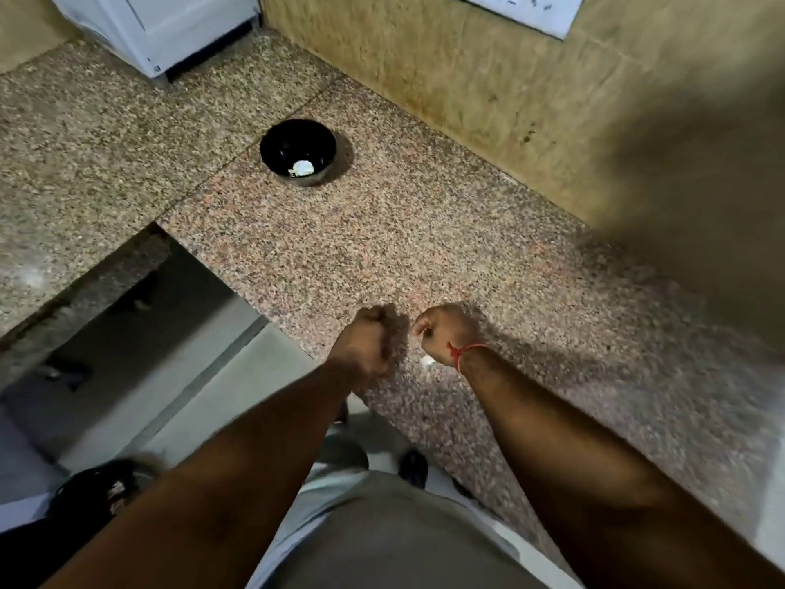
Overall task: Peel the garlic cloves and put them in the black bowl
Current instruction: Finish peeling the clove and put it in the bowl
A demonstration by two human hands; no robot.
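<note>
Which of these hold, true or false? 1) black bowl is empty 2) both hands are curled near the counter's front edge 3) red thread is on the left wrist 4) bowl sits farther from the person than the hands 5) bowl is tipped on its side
1) The black bowl is empty. False: something white, probably peeled garlic, lies inside it.
2) Both hands are curled near the counter's front edge. True: left hand and right hand are both fisted there.
3) The red thread is on the left wrist. False: it is on the right wrist.
4) The bowl sits farther away than the hands. True.
5) The bowl is tipped on its side. False: it stands upright.
</note>
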